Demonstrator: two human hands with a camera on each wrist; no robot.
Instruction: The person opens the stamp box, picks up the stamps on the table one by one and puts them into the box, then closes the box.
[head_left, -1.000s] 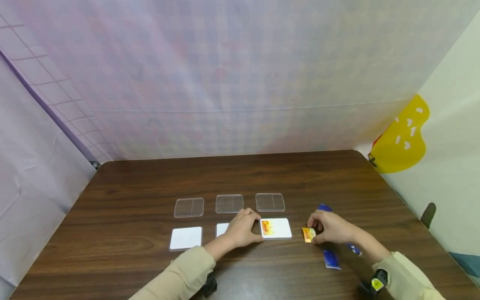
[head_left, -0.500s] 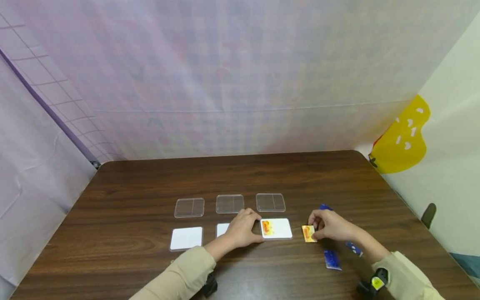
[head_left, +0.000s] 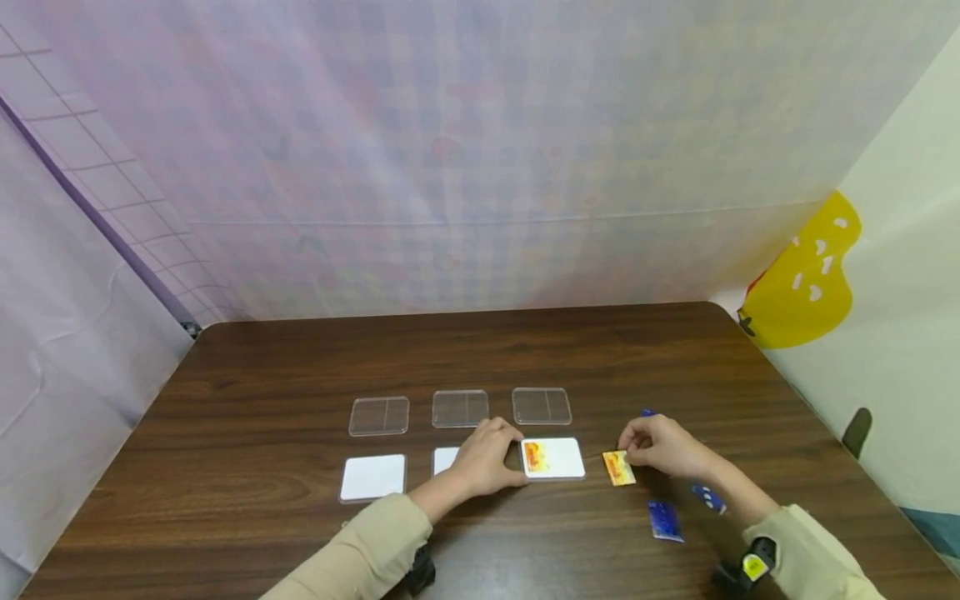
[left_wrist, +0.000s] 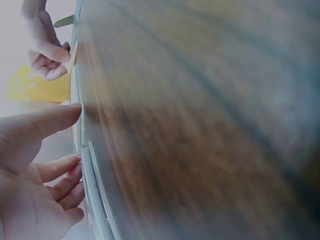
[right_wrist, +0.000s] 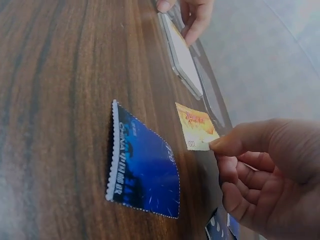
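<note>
Yellow stamp (head_left: 618, 469) pinched at one corner in right hand (head_left: 663, 447); more face bared than a second ago, so likely easier to place. Sits right of white case (head_left: 558, 458), apart. Left hand's (head_left: 483, 458) grip spans case end, thumb and finger at edges.

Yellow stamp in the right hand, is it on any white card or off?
Off: the right hand pinches the yellow stamp, with table showing between it and the nearest white card.

Head view above, wrist closeups — shared tabletop (head_left: 285, 358)
</note>
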